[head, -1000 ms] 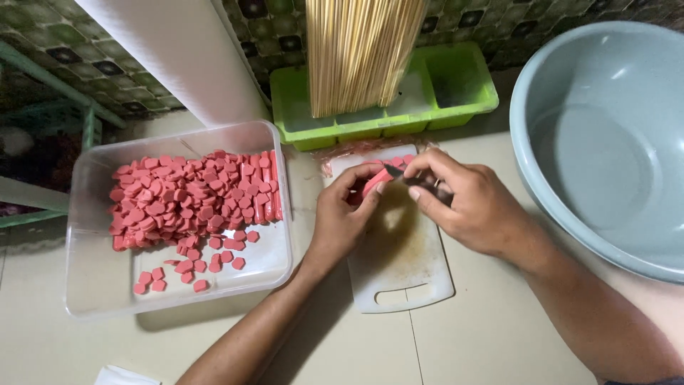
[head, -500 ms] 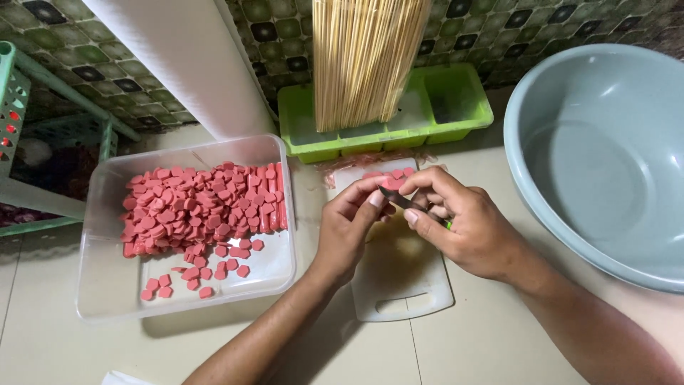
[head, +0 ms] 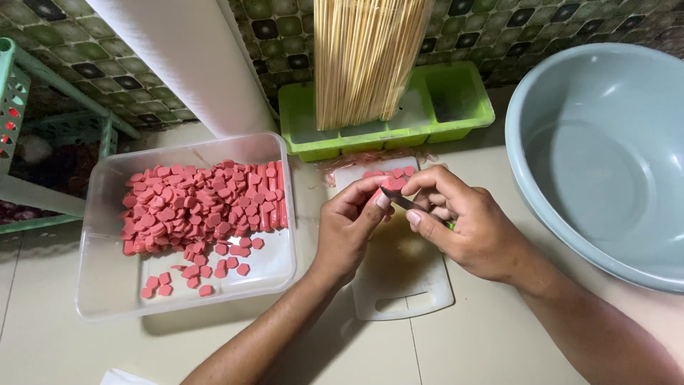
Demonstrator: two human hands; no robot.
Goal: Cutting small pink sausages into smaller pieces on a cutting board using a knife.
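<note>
My left hand (head: 347, 228) pinches a small pink sausage piece (head: 392, 184) over a white cutting board (head: 402, 281). My right hand (head: 467, 224) grips a small knife (head: 400, 199) with a green handle, its blade resting against that piece. A few more cut pink pieces (head: 399, 172) lie at the board's far end. To the left, a clear plastic tub (head: 107, 285) holds several pink sausage slices (head: 196, 207) and some uncut sticks.
A green divided tray (head: 456, 107) holds a bundle of bamboo skewers (head: 367, 57) behind the board. A large grey-blue basin (head: 605, 157) stands at the right. A white roll (head: 185, 64) leans at the back, and a green rack (head: 21, 107) is at far left.
The view has shifted slightly. Both hands stay over the board, and the knife blade has come in against the pink piece held by my left fingers.
</note>
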